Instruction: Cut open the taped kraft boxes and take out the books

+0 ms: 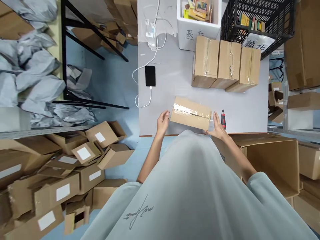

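Bench [172,73]: smooth, matte pale-grey top, thin brown near edge.
Carton heap [57,191], left: brown cardboard, many pieces open-flapped, several with white rectangular labels.
Parcels [37,66], upper left: grey plastic film, soft, creased, piled.
Large carton [272,163], lower right: plain corrugated board, open mouth, deep interior.
Crate [275,15], far right of bench: black plastic, lattice walls, a paper sign with handwritten characters on the side; small coloured items inside.
Foam box [185,35], beside the crate: white, thick-walled, open-topped, handwritten characters in front; small printed items inside.
Three cartons [226,63]: oblong brown cardboard, standing side by side before the foam box and crate, glossy clear tape along each top.
Taped carton [191,113]: one oblong, brown, crisp-edged; lies slightly askew near the bench's near edge, between the two hands; shiny, wrinkled tape down its long seam.
Right hand [218,128]: grip open, fingers extended at the carton's right end, thumb at its near corner; not closed round it.
Left hand [163,122]: grip open, fingers loosely bent, just beside the carton's left end; contact cannot be told.
Phone [150,76]: flat black rectangle, rounded corners.
Cutter [223,120]: slim, red-and-black handle, just right of the right hand.
Cable [151,92]: thin, white, looping from the phone.
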Action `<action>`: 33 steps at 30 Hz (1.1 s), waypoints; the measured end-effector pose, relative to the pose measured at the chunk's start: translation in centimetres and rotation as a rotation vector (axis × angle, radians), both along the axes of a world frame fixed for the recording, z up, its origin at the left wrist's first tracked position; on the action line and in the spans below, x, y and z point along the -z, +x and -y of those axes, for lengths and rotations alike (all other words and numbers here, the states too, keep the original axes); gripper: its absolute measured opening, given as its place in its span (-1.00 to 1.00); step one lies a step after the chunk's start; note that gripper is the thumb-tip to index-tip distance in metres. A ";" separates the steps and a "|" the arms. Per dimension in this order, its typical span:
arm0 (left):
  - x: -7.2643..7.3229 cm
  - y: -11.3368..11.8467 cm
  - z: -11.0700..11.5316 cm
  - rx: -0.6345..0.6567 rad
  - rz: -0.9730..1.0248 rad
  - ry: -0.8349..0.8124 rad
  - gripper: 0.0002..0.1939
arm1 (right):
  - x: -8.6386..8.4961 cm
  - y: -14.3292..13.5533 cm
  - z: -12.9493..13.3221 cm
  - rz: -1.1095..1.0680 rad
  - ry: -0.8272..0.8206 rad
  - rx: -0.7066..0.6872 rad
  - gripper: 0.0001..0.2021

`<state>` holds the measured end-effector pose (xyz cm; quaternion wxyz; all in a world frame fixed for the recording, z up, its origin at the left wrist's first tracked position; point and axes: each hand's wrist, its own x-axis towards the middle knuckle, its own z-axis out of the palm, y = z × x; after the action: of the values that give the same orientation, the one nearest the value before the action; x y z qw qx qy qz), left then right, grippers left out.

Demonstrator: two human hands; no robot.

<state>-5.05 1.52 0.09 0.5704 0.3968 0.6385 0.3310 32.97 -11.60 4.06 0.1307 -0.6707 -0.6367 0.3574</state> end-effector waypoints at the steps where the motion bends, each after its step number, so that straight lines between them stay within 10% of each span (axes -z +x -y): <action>1: 0.5 -0.3 0.3 -0.007 0.015 -0.033 -0.51 | 0.4 0.1 0.5 -0.021 -0.037 0.039 0.50; 11: 4.7 2.9 1.9 -0.019 -0.049 -0.307 -0.38 | 5.0 -1.7 0.2 -0.432 -0.120 0.313 0.22; 21: 1.8 5.5 3.0 0.038 -0.152 0.074 -0.42 | 2.5 2.7 -3.8 -0.292 0.049 0.562 -0.20; 33: 3.0 5.7 4.3 -0.076 -0.085 -0.139 -0.52 | 5.0 3.7 -2.6 -0.456 -0.082 0.678 -0.23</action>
<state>0.65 -2.80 -2.96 0.5560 0.3455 0.6980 0.2903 36.66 -8.95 -0.89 0.3521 -0.7508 -0.3195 0.4585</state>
